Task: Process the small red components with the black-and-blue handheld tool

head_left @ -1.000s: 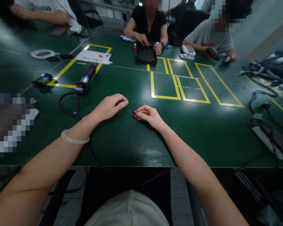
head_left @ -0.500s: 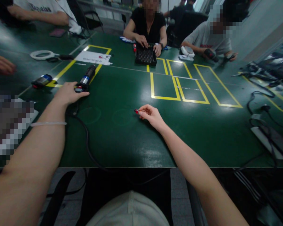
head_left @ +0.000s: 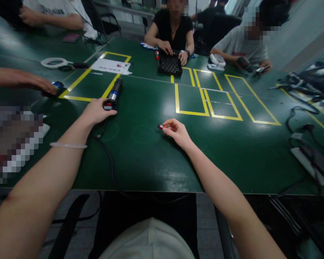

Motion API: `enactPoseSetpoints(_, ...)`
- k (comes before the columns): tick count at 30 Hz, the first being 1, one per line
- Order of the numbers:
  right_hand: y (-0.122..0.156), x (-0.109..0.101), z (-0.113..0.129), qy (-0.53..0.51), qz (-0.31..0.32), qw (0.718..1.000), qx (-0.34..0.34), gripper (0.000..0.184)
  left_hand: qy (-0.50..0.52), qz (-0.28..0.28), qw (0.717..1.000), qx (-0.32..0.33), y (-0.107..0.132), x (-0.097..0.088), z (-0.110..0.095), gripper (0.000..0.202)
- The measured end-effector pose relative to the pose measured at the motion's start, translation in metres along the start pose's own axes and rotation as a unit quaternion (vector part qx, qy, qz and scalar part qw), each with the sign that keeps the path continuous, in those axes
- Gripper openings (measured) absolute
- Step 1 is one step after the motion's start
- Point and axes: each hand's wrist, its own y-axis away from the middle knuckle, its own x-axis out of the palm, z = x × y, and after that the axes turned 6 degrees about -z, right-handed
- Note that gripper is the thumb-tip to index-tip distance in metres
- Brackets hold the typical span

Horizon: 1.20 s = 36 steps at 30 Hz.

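Note:
My left hand (head_left: 95, 110) curls around the near end of a black cylindrical tool (head_left: 114, 94) with a silver and blue band. Its far end points away from me, and a black cord (head_left: 112, 167) runs along the table below it. My right hand (head_left: 176, 131) is closed in a pinch above the table, fingertips on a small red, white and black piece (head_left: 160, 126) whose kind I cannot make out. At the left, another person's hand (head_left: 44, 84) rests on a second black-and-blue tool (head_left: 58, 85), largely covered by it.
Yellow tape outlines (head_left: 191, 113) mark the green table (head_left: 151, 165). A white paper sheet (head_left: 110, 66) lies beyond my left hand. Across the table a person handles a black tray (head_left: 169, 64); another holds a dark tool (head_left: 243, 63). Cables and a power strip (head_left: 307, 165) lie right.
My left hand has shifted right together with the cylindrical tool. The other person's hand has come onto the second tool at the left. My right hand keeps its pinch, nearly still.

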Motion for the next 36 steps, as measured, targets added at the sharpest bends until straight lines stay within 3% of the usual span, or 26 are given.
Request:
enactPoseSetpoints(5, -0.001, -0.001, -0.003, 0.009, 0.0, 1.0, -0.007, 0.035, -0.014, -0.002, 1.0, 0.014, 0.02, 0.013, -0.053, 0.076)
enactPoseSetpoints(12, 0.001, -0.001, 0.002, 0.109, -0.024, 0.993, -0.035, 0.029, -0.028, 0.037, 0.998, 0.05, 0.061, 0.023, -0.131, 0.076)
enactPoseSetpoints(16, 0.003, -0.001, 0.006, 0.146, -0.035, 0.987, -0.055, 0.024, -0.035, 0.05, 0.994, 0.087, 0.079, 0.026, -0.161, 0.071)
enactPoseSetpoints(24, 0.004, 0.0, 0.005, 0.19, -0.024, 0.977, -0.089, 0.016, -0.019, 0.048, 0.987, 0.151, 0.094, 0.034, -0.174, 0.066)
enactPoseSetpoints(36, 0.005, 0.003, 0.004, 0.287, -0.003, 0.948, -0.135, 0.006, -0.025, 0.047, 0.983, 0.178, 0.1, 0.033, -0.178, 0.068)
